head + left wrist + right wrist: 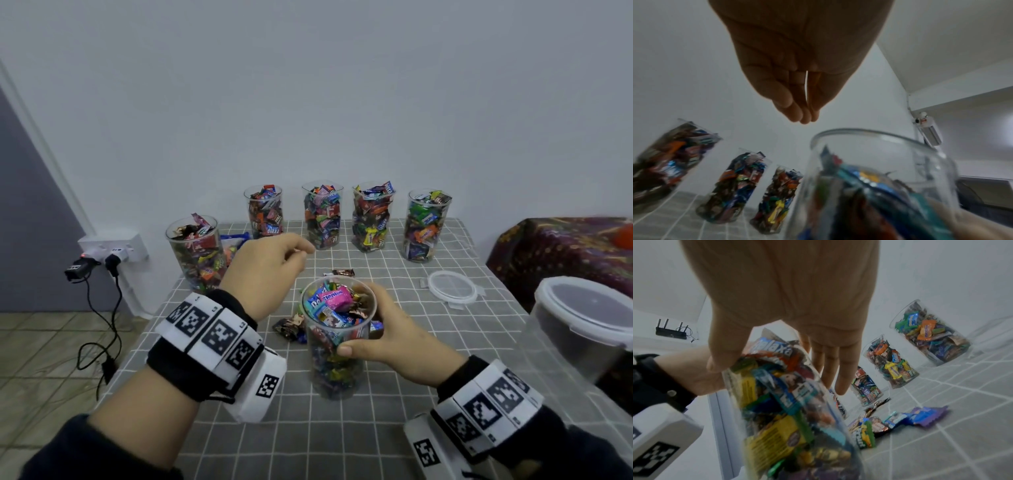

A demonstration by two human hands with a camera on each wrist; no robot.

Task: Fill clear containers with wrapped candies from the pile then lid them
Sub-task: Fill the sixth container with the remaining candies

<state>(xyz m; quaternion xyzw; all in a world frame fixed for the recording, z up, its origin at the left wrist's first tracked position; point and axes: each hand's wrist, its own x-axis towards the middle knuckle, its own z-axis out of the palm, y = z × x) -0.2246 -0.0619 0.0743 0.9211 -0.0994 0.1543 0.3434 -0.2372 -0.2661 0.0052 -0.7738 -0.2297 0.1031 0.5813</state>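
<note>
Clear plastic cup (337, 337) full of candies (334, 301) stands on the counter (411, 342). The right hand (387, 337) holds it. The left hand (265, 270) hovers above, fingers loosely curled, holding nothing.

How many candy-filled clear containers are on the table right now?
6: four in a back row, one at the left edge, one held by the right hand at front.

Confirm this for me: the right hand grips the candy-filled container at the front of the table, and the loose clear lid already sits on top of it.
Wrong on the lid. The right hand does grip the candy-filled container, but the container is open-topped; the head view shows the clear lid lying flat on the table, to the container's right.
</note>
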